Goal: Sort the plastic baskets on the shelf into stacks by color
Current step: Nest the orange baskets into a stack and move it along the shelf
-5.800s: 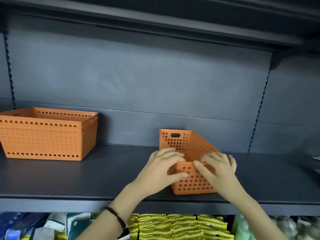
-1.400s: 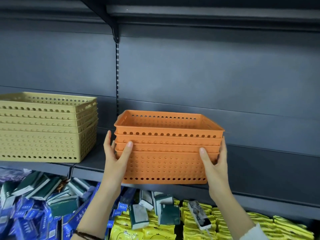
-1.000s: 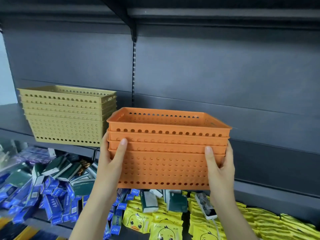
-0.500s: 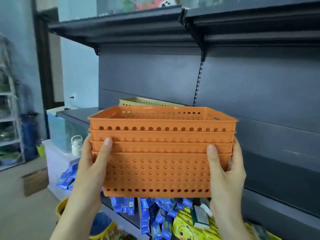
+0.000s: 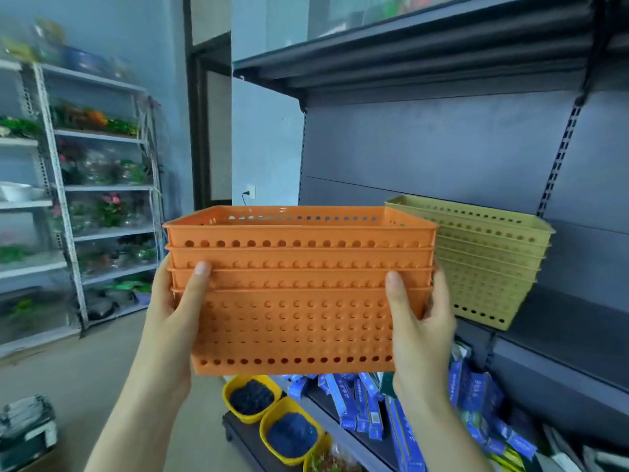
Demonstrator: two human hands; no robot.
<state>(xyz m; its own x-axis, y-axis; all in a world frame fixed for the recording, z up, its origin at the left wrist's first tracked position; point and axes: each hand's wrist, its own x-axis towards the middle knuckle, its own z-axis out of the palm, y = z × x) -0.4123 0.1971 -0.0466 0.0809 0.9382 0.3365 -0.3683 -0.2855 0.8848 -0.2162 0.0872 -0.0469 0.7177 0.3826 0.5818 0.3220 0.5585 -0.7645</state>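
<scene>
A nested stack of several orange perforated baskets (image 5: 299,301) hangs in the air in front of me, off the shelf. My left hand (image 5: 177,315) clasps its left end and my right hand (image 5: 418,321) clasps its right end, thumbs on the front wall. Behind and to the right, a stack of several yellow baskets (image 5: 490,264) stands on the dark grey shelf (image 5: 571,328), near its left end.
The shelf's left end lies behind the orange stack. Below are blue packets (image 5: 367,400) and yellow bowls (image 5: 252,396) of dark granules. A white rack (image 5: 68,206) with plants stands across the floor at the left. An upper shelf (image 5: 425,52) overhangs.
The view has swung left past the shelf's end. The orange stack stays gripped in both hands, and the yellow stack now shows to its right instead of behind it.
</scene>
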